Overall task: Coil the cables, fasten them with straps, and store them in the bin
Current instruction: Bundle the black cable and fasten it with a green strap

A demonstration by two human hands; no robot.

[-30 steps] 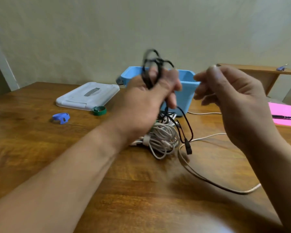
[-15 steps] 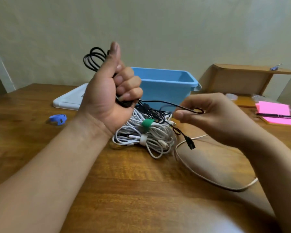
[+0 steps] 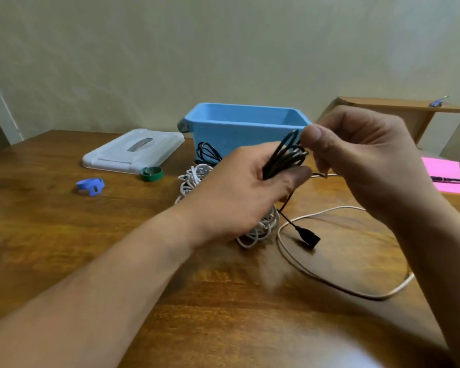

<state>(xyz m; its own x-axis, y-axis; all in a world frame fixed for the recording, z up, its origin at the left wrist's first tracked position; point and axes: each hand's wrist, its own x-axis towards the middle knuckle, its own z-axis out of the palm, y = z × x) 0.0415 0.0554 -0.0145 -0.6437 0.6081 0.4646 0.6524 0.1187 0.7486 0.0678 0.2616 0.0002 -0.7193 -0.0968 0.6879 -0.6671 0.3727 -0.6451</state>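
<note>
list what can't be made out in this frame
Head view:
blue bin interior: its near wall hides the floor and any contents.
white cable bundle: left hand covers most of it, so any strap is hidden.
black cable: loop count blurred within the grip.
small blue object on the shelf: too small to identify.
pink pad: cut off by the right edge.

Soft dim light, blurred edges

- Your left hand (image 3: 239, 192) drops from its raised pose and turns right, covering the white cable bundle (image 3: 194, 179).
- Your right hand (image 3: 361, 155) rises to pinch the black cable coil (image 3: 284, 158).
- The black plug (image 3: 307, 236) hangs lower and nearer.
</note>
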